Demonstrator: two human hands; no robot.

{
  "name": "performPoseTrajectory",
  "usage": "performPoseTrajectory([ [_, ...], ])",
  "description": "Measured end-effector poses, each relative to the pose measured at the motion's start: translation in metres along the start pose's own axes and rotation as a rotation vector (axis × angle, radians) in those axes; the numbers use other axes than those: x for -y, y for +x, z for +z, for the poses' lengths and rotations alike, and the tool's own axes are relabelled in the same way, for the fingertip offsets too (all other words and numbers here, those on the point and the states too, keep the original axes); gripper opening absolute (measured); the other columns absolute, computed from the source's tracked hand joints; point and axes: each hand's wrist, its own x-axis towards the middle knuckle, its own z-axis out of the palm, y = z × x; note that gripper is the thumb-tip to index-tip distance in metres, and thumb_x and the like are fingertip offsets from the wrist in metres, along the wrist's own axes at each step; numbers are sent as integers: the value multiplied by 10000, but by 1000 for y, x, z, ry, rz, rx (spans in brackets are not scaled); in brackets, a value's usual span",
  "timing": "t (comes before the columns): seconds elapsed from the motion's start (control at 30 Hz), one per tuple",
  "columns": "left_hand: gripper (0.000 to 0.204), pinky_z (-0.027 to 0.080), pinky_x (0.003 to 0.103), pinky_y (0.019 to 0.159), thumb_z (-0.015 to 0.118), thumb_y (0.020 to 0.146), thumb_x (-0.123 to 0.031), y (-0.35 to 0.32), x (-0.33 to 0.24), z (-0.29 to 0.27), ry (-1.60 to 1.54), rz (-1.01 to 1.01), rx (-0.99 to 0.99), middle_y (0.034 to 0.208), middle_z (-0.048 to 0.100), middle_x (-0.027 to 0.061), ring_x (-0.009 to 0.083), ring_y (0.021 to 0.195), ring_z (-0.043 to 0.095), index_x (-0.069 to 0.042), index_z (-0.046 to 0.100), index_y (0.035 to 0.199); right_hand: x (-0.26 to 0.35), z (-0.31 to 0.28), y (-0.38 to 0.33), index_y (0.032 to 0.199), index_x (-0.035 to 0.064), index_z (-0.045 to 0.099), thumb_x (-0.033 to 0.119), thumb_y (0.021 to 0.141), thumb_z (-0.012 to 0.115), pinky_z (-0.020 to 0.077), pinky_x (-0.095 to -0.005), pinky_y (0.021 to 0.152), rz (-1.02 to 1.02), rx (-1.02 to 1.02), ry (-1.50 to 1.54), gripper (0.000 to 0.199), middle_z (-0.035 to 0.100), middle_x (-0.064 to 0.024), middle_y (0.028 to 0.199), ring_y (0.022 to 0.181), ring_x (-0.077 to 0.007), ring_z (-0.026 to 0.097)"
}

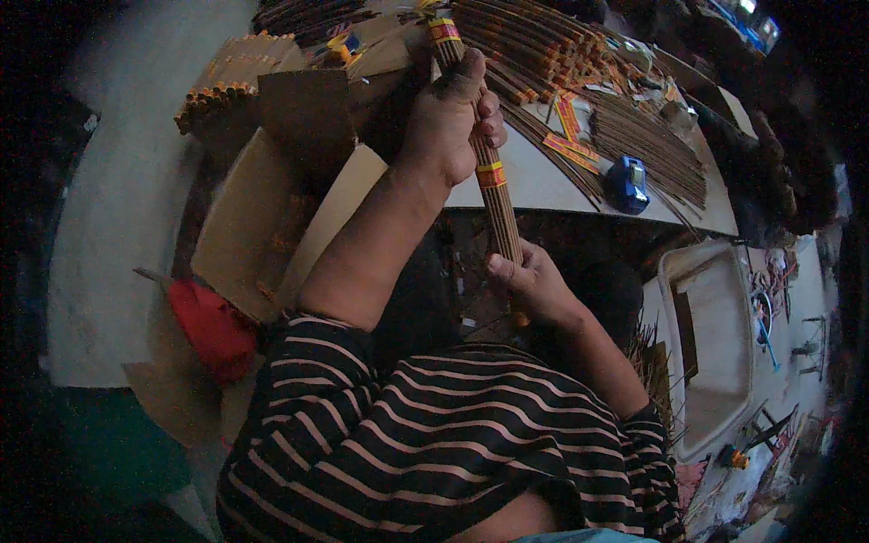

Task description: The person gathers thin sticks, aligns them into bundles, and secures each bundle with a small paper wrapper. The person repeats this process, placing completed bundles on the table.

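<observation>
A long bundle of thin brown incense sticks (501, 217), with yellow and red paper bands, slants across the middle of the head view. Its far end points away from me over the white table. My left hand (453, 118) wraps round the upper part, between the top band and the middle one. Lower down, my right hand (534, 282) closes round the near end, thumb lying along the sticks. Part of that end is hidden behind its fingers.
Stacked bundles (534, 54) and loose sticks (647, 149) cover the white table (529, 176). Red-yellow paper strips (572, 151) and a small blue device (627, 185) lie there too. An open cardboard box (237, 226) stands left, near red cloth (213, 330); a white tub (668, 317) is right.
</observation>
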Motion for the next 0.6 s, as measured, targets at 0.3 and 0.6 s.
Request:
performPoseTrajectory([
  [0.3,341,461,281,547,724,701,-307,-32,-15,-19,53,119,2,675,549,28,136,597,545,-82,536,877,19,24,13,895,51,452,322,812,595,403,-228,467,23,-47,-73,318,490,-13,651,547,-97,488],
  [0.6,308,419,252,380,626,794,-334,-55,-28,-47,129,159,0,550,473,16,99,418,468,-64,478,775,13,61,49,897,25,488,329,791,610,382,-240,438,46,63,-239,344,503,-24,650,504,-116,480],
])
